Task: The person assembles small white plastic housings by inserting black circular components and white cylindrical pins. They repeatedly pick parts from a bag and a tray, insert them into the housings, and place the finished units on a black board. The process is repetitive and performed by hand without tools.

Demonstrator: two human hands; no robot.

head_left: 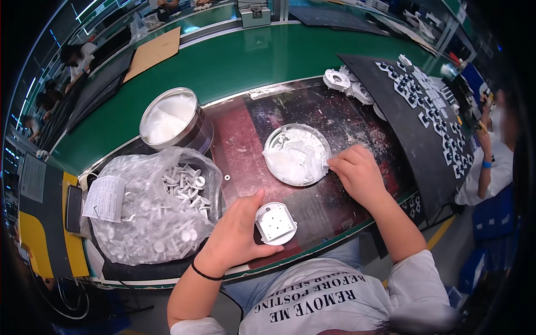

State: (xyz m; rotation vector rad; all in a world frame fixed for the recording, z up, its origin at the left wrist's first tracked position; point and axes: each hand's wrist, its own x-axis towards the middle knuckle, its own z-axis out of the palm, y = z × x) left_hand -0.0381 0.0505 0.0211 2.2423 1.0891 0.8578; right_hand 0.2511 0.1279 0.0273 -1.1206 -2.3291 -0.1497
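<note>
My left hand [237, 231] holds a small white plastic housing [276, 223] near the table's front edge, its fingers on the left and its thumb by the bottom rim. The housing has a raised square plate with several small holes. Farther back lies a shallow round metal dish [270, 135], partly filled with a white, grease-like substance [298, 162] and what looks like clear film. At the dish's right rim my right hand [360, 174] is closed in a pinch; what its fingertips grip is too small to make out.
To the left sits a large clear bag [139, 229] of white plastic pins, with a round metal tin [201, 131] behind it. A small white ring [226, 177] lies between bag and dish. On the right, a black board [391, 111] carries rows of small parts; a co-worker [491, 151] is beyond it.
</note>
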